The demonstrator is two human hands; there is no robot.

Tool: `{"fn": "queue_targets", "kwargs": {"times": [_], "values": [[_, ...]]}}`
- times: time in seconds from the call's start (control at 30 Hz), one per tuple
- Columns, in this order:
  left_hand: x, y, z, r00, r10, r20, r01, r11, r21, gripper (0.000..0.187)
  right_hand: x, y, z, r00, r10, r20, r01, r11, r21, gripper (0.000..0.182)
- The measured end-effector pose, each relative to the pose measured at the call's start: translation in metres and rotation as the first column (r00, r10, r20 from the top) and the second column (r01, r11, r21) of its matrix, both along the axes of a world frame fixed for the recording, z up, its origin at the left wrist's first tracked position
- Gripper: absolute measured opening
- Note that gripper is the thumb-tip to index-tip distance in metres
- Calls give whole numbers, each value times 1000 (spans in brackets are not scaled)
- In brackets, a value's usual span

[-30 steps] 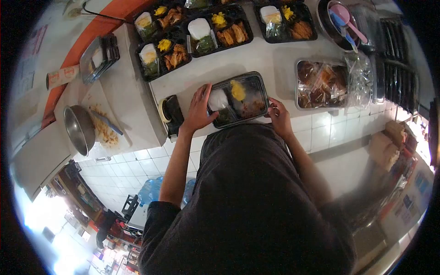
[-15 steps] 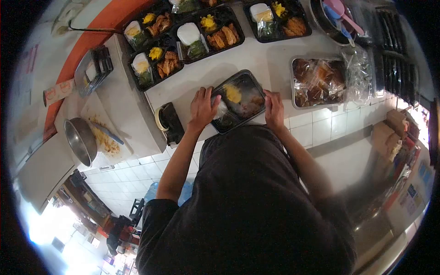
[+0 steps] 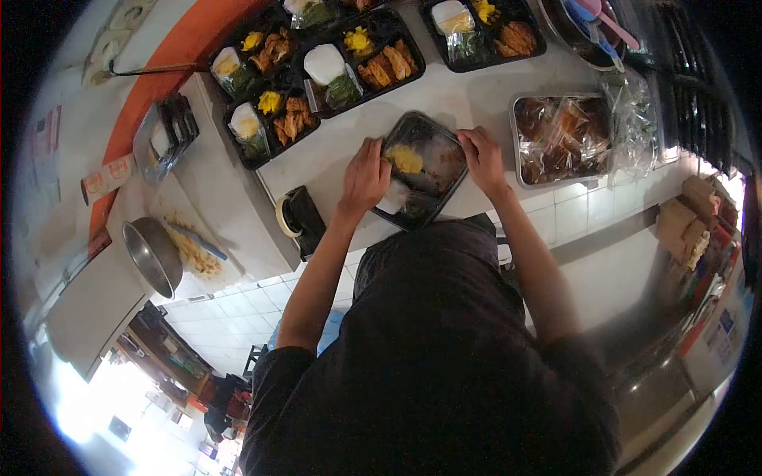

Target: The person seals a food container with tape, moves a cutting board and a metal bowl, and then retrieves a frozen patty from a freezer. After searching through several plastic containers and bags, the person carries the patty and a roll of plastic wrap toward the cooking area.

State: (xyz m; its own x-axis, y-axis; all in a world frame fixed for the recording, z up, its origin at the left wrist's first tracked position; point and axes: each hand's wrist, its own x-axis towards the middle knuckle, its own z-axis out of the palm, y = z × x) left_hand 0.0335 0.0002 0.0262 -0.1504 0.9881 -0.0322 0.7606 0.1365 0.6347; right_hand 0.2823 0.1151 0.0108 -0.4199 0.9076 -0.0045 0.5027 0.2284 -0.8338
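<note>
A black meal box (image 3: 436, 182) with a clear, fogged lid lies tilted near the counter's front edge. Through the lid show something yellow, a brownish food and a pale white portion. My left hand (image 3: 367, 176) is closed on the box's left rim, fingers curled over it. On the opposite side, my right hand (image 3: 482, 161) pinches the upper right edge and corner. Behind them stand several uncovered meal boxes (image 3: 341, 108) holding white rice, yellow food, fried pieces and small bags with green leaves.
To the right sits a metal tray (image 3: 516, 151) of bagged brown sauce, beside clear plastic bags (image 3: 633, 119). A tape dispenser (image 3: 302, 220) stands at the front left. Further left are a steel bowl (image 3: 151, 258) and a knife (image 3: 198, 240) on a cutting board (image 3: 230, 270). A pan (image 3: 563, 32) holds utensils.
The covered box has turned slightly, its far edge now further from me. My right hand has shifted up to its corner, and the left remains on the left rim. The whole view has shifted a little.
</note>
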Motion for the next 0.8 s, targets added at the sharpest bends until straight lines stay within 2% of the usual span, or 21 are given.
{"fn": "queue_targets", "kwargs": {"times": [0.03,0.07,0.13,0.27,0.37,0.43,0.53,0.67,0.73,0.8], "values": [[0,13,-1,997,-24,70,17,995,97,32,-1,1,1,1000,3,-15,-2,1000,18,15],[0,26,-1,997,-27,71,19,995,101,32,-2,2,1,1000,0,-14,0,1000,21,15],[1,49,-2,975,-43,219,52,998,-32,34,-1,3,4,1000,24,14,-23,997,-80,15],[0,62,-20,974,-71,216,78,997,-21,35,-2,7,4,1000,22,-3,-23,998,-55,15],[-4,64,-24,957,-69,281,97,991,-89,38,-2,6,2,1000,26,-17,-27,998,-51,16],[-4,73,-21,981,-107,163,105,994,19,34,-3,8,1,999,34,-10,-35,997,-62,16],[1,81,-8,992,-80,100,86,994,-63,29,-4,10,2,999,43,10,-42,995,-96,17],[6,87,-8,993,-53,105,62,994,-86,27,-1,15,-1,995,84,60,-80,995,-61,17],[6,88,-9,994,-60,89,68,994,-88,27,-1,13,-3,998,68,-10,-68,994,-81,17],[7,91,-12,998,-42,54,49,990,-136,25,-1,13,-4,998,69,-8,-70,993,-94,17]]}}
